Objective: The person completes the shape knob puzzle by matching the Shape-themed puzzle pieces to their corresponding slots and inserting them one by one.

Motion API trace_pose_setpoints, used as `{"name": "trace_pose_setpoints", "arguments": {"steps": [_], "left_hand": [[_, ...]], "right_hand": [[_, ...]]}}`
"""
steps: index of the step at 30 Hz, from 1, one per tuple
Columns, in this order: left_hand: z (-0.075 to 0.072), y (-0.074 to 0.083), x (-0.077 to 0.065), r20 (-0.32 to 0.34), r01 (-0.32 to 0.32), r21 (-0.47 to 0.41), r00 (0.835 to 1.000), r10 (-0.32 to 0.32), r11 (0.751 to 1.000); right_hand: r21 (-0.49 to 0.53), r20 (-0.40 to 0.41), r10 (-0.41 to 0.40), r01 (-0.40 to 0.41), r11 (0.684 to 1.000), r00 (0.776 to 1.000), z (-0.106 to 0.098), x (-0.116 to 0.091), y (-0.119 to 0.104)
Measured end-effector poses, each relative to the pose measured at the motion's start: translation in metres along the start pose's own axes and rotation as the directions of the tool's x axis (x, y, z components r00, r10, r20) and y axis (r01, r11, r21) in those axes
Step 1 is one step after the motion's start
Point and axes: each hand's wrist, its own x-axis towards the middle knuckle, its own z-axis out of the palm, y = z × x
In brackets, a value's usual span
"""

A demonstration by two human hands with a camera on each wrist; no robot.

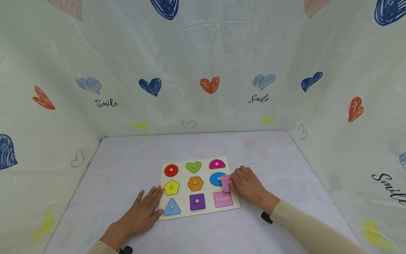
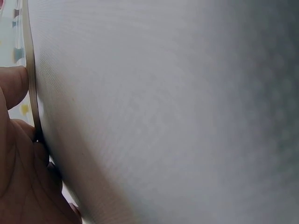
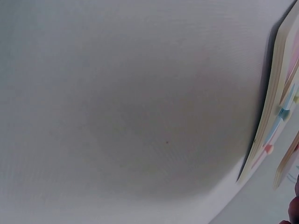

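Note:
A wooden peg puzzle board [image 1: 185, 197] lies slightly turned on the table. My right hand [image 1: 250, 187] pinches a pink rectangle puzzle piece [image 1: 225, 182], which partly covers the blue oval piece [image 1: 215, 179]. Below it shows the bare pink recess [image 1: 223, 203] with a printed word. In the right wrist view, the held piece [image 3: 281, 171] appears raised apart from the board [image 3: 262, 126]. My left hand [image 1: 144, 211] rests at the board's left side, fingers extended, fingertips and thumb touching its edge. The left wrist view shows the thumb against the board's edge [image 2: 31, 77].
Other knobbed pieces sit in the board: a red circle [image 1: 171, 173], green heart [image 1: 189, 168], magenta half circle [image 1: 217, 166], yellow pentagon [image 1: 171, 191], orange hexagon [image 1: 195, 187], blue triangle [image 1: 171, 212] and purple square [image 1: 194, 206]. Heart-printed cloth [image 1: 177, 109] surrounds the white table [image 1: 133, 155].

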Motion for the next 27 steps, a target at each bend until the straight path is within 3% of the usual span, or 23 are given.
{"name": "trace_pose_setpoints", "arguments": {"steps": [17, 27], "left_hand": [[0.001, -0.001, 0.001, 0.011, 0.007, -0.001, 1.0, -0.007, 1.0], [0.001, -0.001, 0.001, 0.009, 0.005, -0.008, 1.0, -0.005, 1.0]], "right_hand": [[0.018, -0.048, -0.06, 0.06, 0.998, 0.997, 0.006, -0.001, -0.017], [0.02, -0.012, -0.059, 0.059, 0.998, 0.998, 0.006, -0.003, -0.03]]}}
